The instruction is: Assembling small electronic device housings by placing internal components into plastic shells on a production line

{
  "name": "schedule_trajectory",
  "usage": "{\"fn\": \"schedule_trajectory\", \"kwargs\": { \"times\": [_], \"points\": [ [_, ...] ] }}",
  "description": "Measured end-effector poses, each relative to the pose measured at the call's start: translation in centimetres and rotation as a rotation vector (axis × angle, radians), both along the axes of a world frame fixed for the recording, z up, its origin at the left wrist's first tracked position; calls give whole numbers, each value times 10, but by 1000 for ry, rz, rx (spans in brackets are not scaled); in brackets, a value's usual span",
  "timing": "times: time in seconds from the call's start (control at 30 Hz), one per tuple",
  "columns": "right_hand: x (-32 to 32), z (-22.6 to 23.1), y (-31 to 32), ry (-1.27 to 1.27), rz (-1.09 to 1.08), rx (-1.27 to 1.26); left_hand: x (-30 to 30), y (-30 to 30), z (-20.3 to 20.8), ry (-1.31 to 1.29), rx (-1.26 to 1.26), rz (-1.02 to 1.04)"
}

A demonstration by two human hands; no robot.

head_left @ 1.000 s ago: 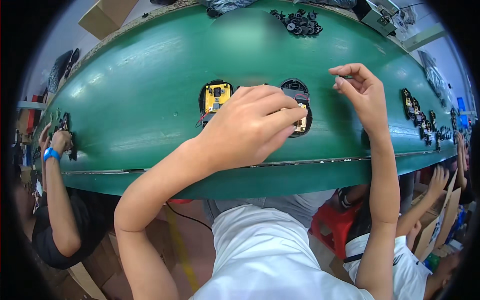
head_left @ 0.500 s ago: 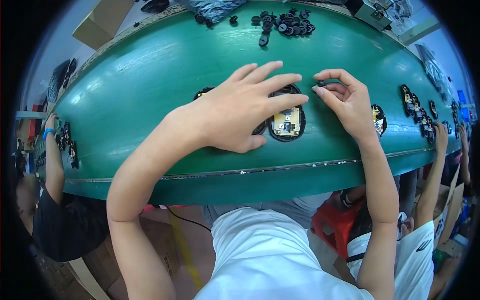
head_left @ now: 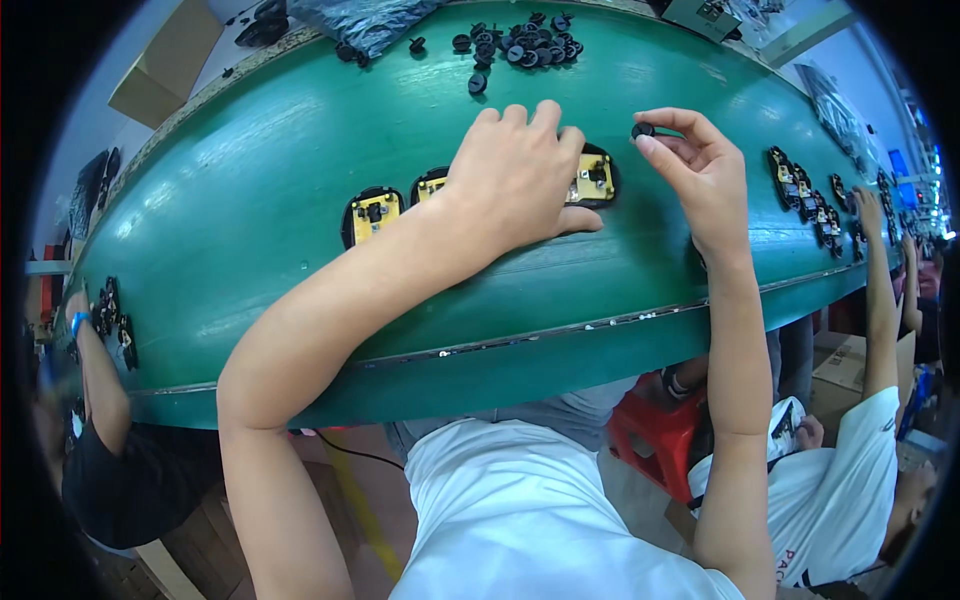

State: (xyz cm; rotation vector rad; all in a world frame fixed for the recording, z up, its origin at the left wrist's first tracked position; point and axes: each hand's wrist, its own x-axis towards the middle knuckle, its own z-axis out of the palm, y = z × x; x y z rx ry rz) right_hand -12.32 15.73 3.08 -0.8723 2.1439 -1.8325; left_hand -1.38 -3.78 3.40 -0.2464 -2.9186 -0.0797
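Observation:
My left hand [head_left: 515,180] is closed over a black rounded housing with a yellow circuit board inside [head_left: 597,178], which lies on the green table. Its fingers curl over the far side and the thumb rests along the near side; the hand covers much of the housing. Between the thumb and forefinger of my right hand [head_left: 708,185], a small black round knob [head_left: 643,130] is pinched just above the table, to the right of that housing. Two more housings with yellow boards, one at the far left [head_left: 372,215] and one partly behind my left wrist [head_left: 430,184], lie beside it.
Loose black knobs [head_left: 530,45] are heaped at the table's far side, near a plastic bag [head_left: 365,22]. More housings [head_left: 805,200] lie in a row at right, where a co-worker's arm [head_left: 880,290] reaches in. Another co-worker's arm [head_left: 100,370] is at left.
My left hand, spread over the housing before, has closed on it, and the housing now lies turned sideways. The knob in my right hand has tilted to show its round face. The view has shifted.

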Motion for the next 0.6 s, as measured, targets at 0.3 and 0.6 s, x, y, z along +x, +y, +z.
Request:
{"fn": "schedule_trajectory", "kwargs": {
  "times": [0.3, 0.6],
  "points": [
    [34, -7, 21, 128, 4, 101, 27, 20, 16, -139, 339, -59],
    [45, -4, 17, 455, -64, 232, 9, 1, 3, 22, 557, -116]
  ]
}}
